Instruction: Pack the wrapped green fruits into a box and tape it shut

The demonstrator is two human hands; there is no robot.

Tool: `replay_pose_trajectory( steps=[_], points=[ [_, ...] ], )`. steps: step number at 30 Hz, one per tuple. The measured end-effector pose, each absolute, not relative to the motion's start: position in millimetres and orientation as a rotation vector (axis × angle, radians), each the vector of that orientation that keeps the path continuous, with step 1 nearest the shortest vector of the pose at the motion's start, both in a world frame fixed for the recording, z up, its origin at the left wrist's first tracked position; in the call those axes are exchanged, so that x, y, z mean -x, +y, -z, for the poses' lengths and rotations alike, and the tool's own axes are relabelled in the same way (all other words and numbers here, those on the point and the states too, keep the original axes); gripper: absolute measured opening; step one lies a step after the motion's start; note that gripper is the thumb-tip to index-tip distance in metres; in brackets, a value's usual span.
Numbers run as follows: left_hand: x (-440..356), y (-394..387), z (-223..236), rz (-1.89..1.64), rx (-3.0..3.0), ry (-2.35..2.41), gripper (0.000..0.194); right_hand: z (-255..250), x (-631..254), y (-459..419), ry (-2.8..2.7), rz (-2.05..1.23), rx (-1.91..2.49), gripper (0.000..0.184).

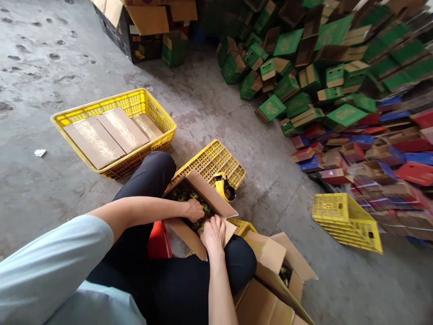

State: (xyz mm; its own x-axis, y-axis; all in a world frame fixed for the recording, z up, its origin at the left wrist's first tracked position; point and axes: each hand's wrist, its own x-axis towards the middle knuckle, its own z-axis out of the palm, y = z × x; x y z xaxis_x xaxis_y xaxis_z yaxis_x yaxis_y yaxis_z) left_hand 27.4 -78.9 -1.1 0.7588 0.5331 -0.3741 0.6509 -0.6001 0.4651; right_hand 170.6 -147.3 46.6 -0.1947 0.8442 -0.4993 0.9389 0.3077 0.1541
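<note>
An open cardboard box stands between my knees, with its flaps up. Dark round fruit with green tops lies inside, too small and shaded to name. My left hand reaches into the box with its fingers curled down; whatever they grip is hidden. Close beside it, my right hand bends over the fruit at the near end, its fingers together and their tips out of sight. A yellow tape dispenser rests on an upturned yellow crate just beyond the box.
Taped cartons fill a yellow crate at left. Another open box stands by my right knee, near a red object. Green boxes and red and blue boxes pile up beyond a yellow crate.
</note>
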Motion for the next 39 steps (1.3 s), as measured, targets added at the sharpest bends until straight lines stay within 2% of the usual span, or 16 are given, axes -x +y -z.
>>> replay_pose_trajectory(
  steps=[2,7,11,14,19,26,28,34,39],
  points=[
    [-28.6,-79.7,0.8,0.263,-2.352,0.902,0.02,-42.1,-161.9,-142.6,2.046,0.26,-1.514,0.026],
    [-27.0,-76.6,-1.2,0.277,-2.341,0.932,0.021,-32.7,-143.0,-131.6,2.003,0.258,-1.528,0.044],
    [-22.1,-74.6,-0.9,0.246,-2.324,0.961,0.021,-35.2,-151.7,-136.0,1.973,0.259,-1.553,0.031],
    [-20.2,-74.5,1.0,0.226,-2.295,0.982,0.02,-37.2,-165.0,-143.8,2.009,0.278,-1.523,0.029],
    [-18.2,-75.2,1.1,0.216,-2.259,0.999,0.02,-29.0,-168.0,-155.2,2.041,0.197,-1.587,0.047],
    [-15.9,-69.3,-2.7,0.248,-2.174,0.968,0.022,-29.5,-169.9,-159.1,2.156,0.24,-1.709,0.021],
    [-16.8,-63.1,-6.7,0.26,-2.137,0.932,0.023,-32.9,-169.9,-155.7,2.158,0.265,-1.757,0.02],
    [-1.8,-35.1,-30.2,0.208,-2.064,0.846,0.028,-34.7,-163.1,-138.4,2.095,0.329,-2.029,0.036],
    [27.5,-31.7,-40.8,0.178,-2.129,1.128,0.029,-28.6,-155.6,-126.9,1.943,0.379,-1.966,0.049]
  ],
)
